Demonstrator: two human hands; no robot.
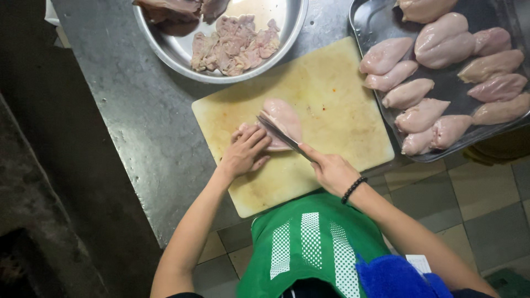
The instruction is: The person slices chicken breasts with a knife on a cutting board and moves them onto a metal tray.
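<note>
Chicken breast under left hand, knife slicing.

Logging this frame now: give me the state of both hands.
Left hand: open, pressed flat on the chicken breast on the cutting board.
Right hand: closed on the knife, blade in the meat.

Grey steel counter, cutting board (yellowed), metal bowl, dark tray on it

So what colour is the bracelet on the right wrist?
Black beads: the bracelet shows best, and only, in the head view.
</note>
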